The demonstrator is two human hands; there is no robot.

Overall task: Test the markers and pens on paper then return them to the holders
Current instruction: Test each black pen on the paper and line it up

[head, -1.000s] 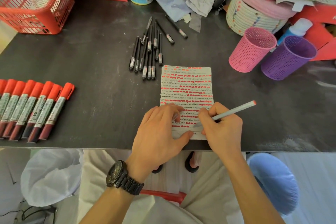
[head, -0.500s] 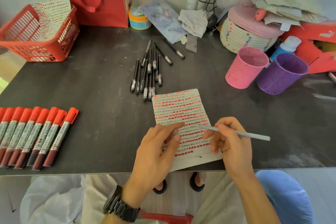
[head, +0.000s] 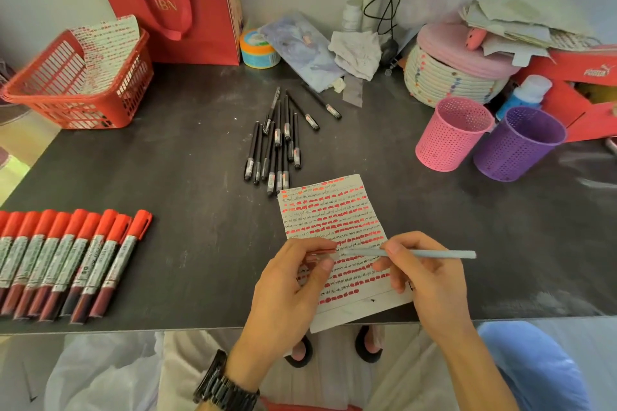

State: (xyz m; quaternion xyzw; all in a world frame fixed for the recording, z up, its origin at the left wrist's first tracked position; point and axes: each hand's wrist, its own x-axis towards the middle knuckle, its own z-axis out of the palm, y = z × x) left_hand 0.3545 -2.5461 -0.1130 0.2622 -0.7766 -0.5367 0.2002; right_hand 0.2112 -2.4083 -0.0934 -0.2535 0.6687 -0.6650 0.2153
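A lined paper [head: 334,210] covered in red and black test marks lies tilted at the table's front edge. My right hand [head: 430,280] holds a thin light-blue pen [head: 434,253] level above the paper, tip pointing left. My left hand [head: 287,287] pinches a small red cap [head: 322,252] right at that tip. Several black pens [head: 277,143] lie in a loose pile behind the paper. A row of red-capped markers [head: 70,260] lies at the left. The pink holder [head: 450,133] and the purple holder [head: 519,145] stand at the right and look empty.
A red basket [head: 76,83] with a marked sheet sits at the back left, beside a red paper bag [head: 187,3]. A woven box with a pink lid [head: 457,67], papers, a blue bottle and a red shoebox crowd the back right. The table's front edge [head: 133,327] runs just below my hands.
The pen left the paper and swung level. Its back end no longer shows red; a red cap now sits in my left fingers at the tip. The paper has turned.
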